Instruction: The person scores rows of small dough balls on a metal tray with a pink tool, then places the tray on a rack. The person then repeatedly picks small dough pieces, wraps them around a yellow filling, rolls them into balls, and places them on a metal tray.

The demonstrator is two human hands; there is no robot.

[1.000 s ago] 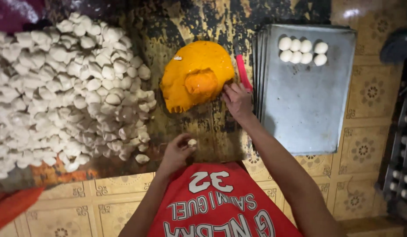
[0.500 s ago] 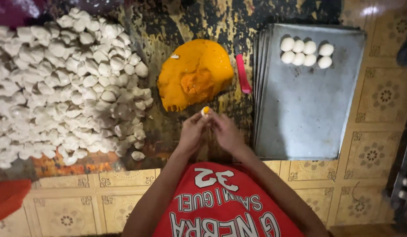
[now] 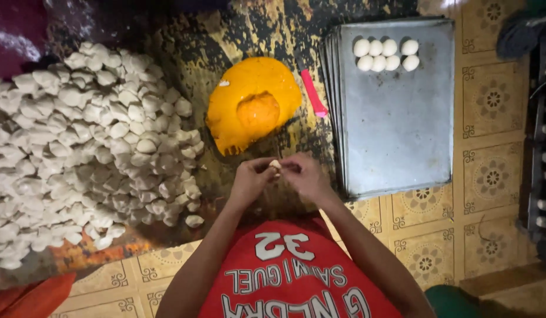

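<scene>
Hands meet above the floor: left hand [image 3: 251,181] and right hand [image 3: 303,176] pinch one small dough piece [image 3: 275,165] between fingertips, just below the orange filling mound [image 3: 252,103], beside the metal tray [image 3: 396,141].

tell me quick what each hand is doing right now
Left hand: fingers closed on the small dough piece, pinching it.
Right hand: fingers closed on the same dough piece from the other side.
</scene>
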